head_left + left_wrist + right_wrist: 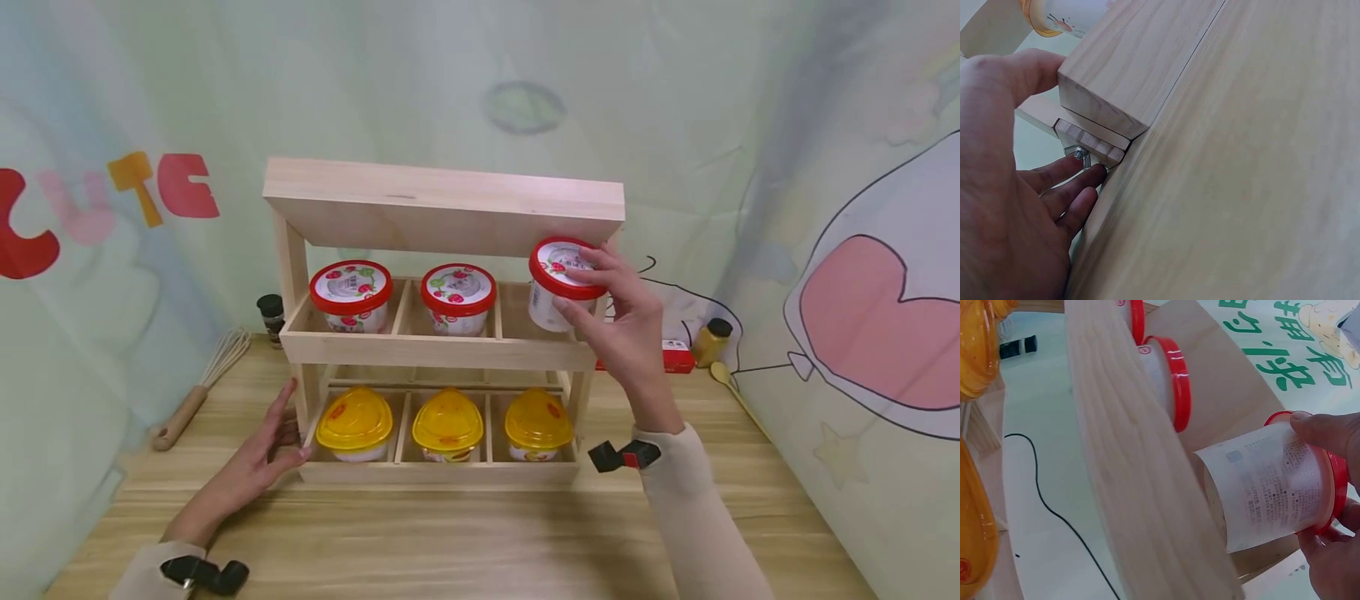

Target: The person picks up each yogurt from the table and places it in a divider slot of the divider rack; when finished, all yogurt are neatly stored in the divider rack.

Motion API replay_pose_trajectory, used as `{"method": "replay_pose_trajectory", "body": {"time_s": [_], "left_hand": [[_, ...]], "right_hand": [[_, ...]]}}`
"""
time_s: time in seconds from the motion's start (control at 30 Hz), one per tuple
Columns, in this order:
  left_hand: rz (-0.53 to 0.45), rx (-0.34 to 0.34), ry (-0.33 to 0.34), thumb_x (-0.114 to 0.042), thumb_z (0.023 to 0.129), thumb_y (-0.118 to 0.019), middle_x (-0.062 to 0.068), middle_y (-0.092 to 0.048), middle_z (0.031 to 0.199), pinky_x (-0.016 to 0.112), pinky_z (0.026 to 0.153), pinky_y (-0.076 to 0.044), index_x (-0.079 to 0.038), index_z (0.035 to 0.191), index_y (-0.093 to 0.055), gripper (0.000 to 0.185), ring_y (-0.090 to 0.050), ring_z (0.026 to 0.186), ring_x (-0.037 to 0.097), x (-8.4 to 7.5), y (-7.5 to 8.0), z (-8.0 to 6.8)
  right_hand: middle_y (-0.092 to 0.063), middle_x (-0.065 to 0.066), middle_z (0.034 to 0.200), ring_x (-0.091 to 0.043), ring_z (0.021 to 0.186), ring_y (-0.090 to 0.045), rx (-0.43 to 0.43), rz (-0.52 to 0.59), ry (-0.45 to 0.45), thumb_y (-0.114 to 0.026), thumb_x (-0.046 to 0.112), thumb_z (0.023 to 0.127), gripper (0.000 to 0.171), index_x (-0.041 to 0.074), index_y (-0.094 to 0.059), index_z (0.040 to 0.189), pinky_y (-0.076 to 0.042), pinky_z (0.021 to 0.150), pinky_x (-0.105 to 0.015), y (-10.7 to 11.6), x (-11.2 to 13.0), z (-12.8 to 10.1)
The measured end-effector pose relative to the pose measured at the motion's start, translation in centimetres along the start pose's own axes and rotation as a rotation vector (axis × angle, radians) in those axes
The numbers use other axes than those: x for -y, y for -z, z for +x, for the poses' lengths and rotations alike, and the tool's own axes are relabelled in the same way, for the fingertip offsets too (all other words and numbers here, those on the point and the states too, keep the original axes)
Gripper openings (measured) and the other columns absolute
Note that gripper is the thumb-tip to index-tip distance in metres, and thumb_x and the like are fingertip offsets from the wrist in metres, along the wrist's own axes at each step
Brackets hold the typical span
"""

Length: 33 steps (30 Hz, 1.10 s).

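A two-tier wooden rack (450, 352) stands on the table. My right hand (626, 321) grips a white tub with a red lid (551, 304) at the upper tier's right compartment. In the right wrist view that tub (1266, 487) tilts above the wooden front rail (1129, 469). Two more red-lidded tubs, one left (351, 292) and one middle (459, 296), sit in the other upper compartments. My left hand (251, 467) holds the rack's lower left corner, thumb in front. The left wrist view shows its fingers by a wing nut (1079, 152).
Three yellow-lidded bowls (447, 421) fill the lower compartments. A whisk (202, 387) and a dark-capped jar (271, 317) are to the left. At right are a red box (678, 358), a yellow jar (711, 342) and a spoon (723, 375). The rack's top board (450, 187) overhangs the upper tier.
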<state>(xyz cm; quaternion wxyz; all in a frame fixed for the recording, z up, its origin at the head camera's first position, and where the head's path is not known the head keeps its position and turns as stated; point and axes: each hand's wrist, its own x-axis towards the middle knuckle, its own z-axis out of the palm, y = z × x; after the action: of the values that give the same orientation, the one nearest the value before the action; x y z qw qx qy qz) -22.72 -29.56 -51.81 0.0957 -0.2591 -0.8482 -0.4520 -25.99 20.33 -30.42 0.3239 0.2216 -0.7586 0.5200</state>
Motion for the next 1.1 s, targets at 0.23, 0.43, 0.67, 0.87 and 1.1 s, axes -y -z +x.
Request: {"method": "replay_pose_trajectory", "body": {"time_s": [0.23,0.43,0.67,0.87,1.1], "left_hand": [[0.021,0.003,0.028,0.001,0.094,-0.075,0.043,-0.054,0.145,0.008,0.094,-0.049,-0.019,0.175,0.001,0.113,-0.056,0.118,-0.016,0.1,0.0,0.0],[0.036,0.007,0.037,0.0,0.095,-0.075,0.042,-0.054,0.144,0.009,0.093,-0.05,-0.02,0.175,0.002,0.113,-0.056,0.117,-0.016,0.3,0.0,-0.2],[0.054,0.014,0.071,-0.004,0.097,-0.074,0.043,-0.054,0.145,0.01,0.094,-0.05,-0.022,0.175,0.004,0.112,-0.056,0.116,-0.016,0.4,0.1,-0.2],[0.039,0.013,0.065,-0.002,0.096,-0.074,0.044,-0.053,0.145,0.012,0.092,-0.051,-0.022,0.175,0.004,0.113,-0.056,0.116,-0.016,0.1,0.0,-0.4],[0.05,0.018,0.072,-0.003,0.096,-0.074,0.043,-0.053,0.147,0.01,0.094,-0.05,-0.022,0.174,0.005,0.112,-0.055,0.117,-0.017,0.2,0.1,-0.1]], "right_hand": [[-0.064,0.003,0.154,-0.015,0.152,-0.049,0.052,-0.064,-0.062,-0.086,0.019,0.092,0.036,0.01,-0.079,0.127,-0.052,0.117,-0.048,-1.2,-1.3,-0.3],[-0.063,-0.001,0.155,-0.022,0.149,-0.052,0.084,-0.095,-0.092,-0.086,0.019,0.092,0.034,0.011,-0.079,0.125,-0.054,0.114,-0.051,-1.9,-2.1,-0.6],[-0.06,-0.005,0.158,-0.029,0.147,-0.053,0.138,-0.135,-0.093,-0.086,0.019,0.092,0.034,0.01,-0.08,0.124,-0.056,0.111,-0.052,-2.0,-2.5,-0.6],[-0.06,-0.003,0.158,-0.029,0.14,-0.059,0.194,-0.213,-0.135,-0.087,0.019,0.091,0.035,0.01,-0.079,0.123,-0.06,0.106,-0.048,-1.6,-2.3,-0.6],[-0.055,-0.004,0.164,-0.031,0.144,-0.057,0.238,-0.226,-0.143,-0.087,0.02,0.09,0.04,0.014,-0.075,0.127,-0.06,0.106,-0.049,-1.2,-2.3,-0.2]]}}
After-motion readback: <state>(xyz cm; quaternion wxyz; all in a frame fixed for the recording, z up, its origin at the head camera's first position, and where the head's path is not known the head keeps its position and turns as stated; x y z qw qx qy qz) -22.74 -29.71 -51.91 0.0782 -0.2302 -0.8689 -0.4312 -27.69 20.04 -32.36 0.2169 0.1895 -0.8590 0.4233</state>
